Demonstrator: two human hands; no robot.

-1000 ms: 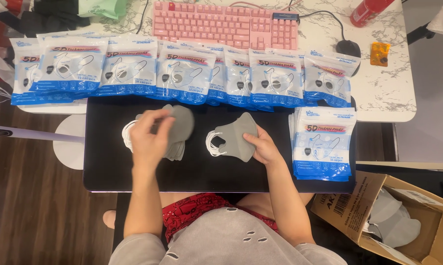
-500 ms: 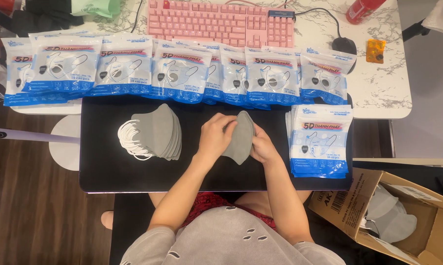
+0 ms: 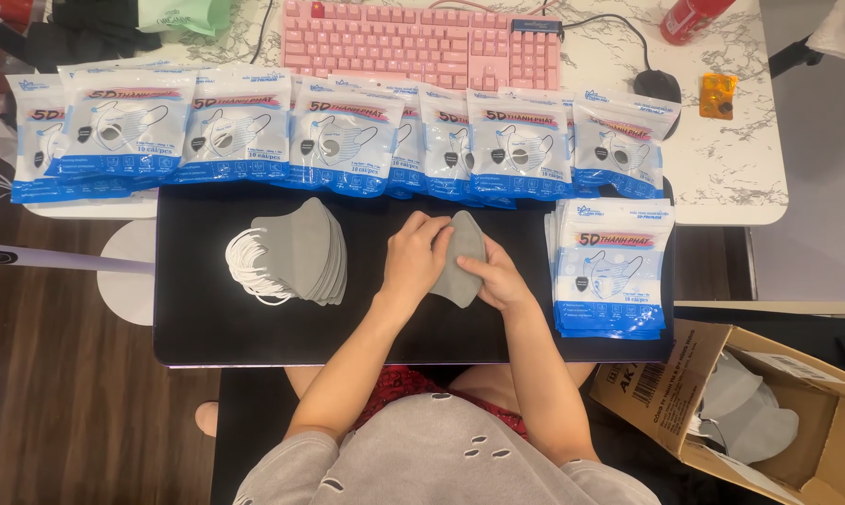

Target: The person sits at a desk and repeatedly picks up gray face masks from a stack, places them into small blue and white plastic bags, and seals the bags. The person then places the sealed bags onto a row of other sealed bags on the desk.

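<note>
Both hands meet over one folded grey face mask [image 3: 462,263] at the middle of a black board [image 3: 207,327] on my lap. My left hand [image 3: 414,261] presses on the mask's left side. My right hand [image 3: 497,281] grips its lower right edge. To the left on the board lies a fanned stack of grey masks [image 3: 303,251] with white ear loops [image 3: 249,268] sticking out leftwards. Neither hand touches that stack.
A row of blue-and-white mask packets [image 3: 338,136] lines the board's far edge. A pile of packets [image 3: 611,271] sits at the board's right. A pink keyboard [image 3: 422,42], a mouse [image 3: 656,86] and a red bottle [image 3: 692,17] lie on the marble table. An open cardboard box [image 3: 768,421] holds grey masks at lower right.
My left hand left the stack of masks on the left and joined my right hand at the single mask, which has been folded flat between both hands.
</note>
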